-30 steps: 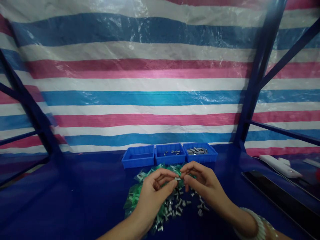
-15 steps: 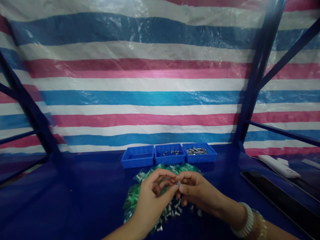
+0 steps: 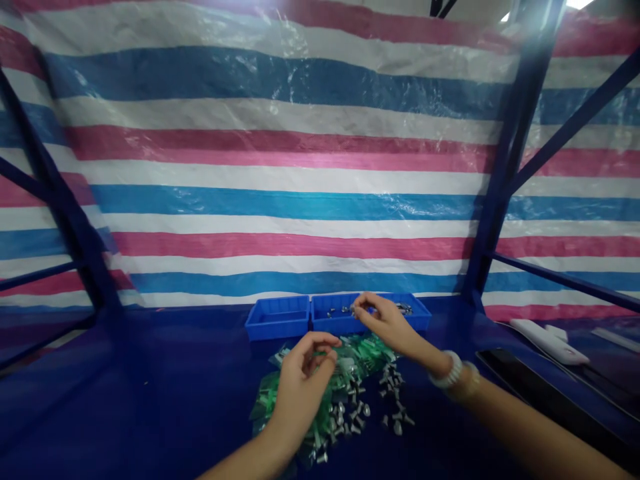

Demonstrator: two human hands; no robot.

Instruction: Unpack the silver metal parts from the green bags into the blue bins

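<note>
My right hand (image 3: 385,321) is over the middle blue bin (image 3: 334,325), its thumb and fingertips pinched together on something too small to make out. Small metal parts (image 3: 345,309) lie inside that bin. My left hand (image 3: 306,373) hovers above the green plastic packets (image 3: 350,363), its fingers curled and the fingertips close to the thumb; whatever it may hold is hidden. Loose silver screws (image 3: 356,419) lie scattered in front of the packets, and several more (image 3: 393,380) sit to their right, below my right wrist.
At the left of the row stands an empty blue bin (image 3: 278,319); the right bin (image 3: 423,313) holds metal pieces. A long black object (image 3: 530,383) and a white device (image 3: 547,340) lie at the right. Blue frame posts (image 3: 495,200) rise on both sides before a striped sheet.
My right hand has left my left hand and moved forward to the middle bin. My left hand stays near its place, over the packets. The view has shifted slightly.
</note>
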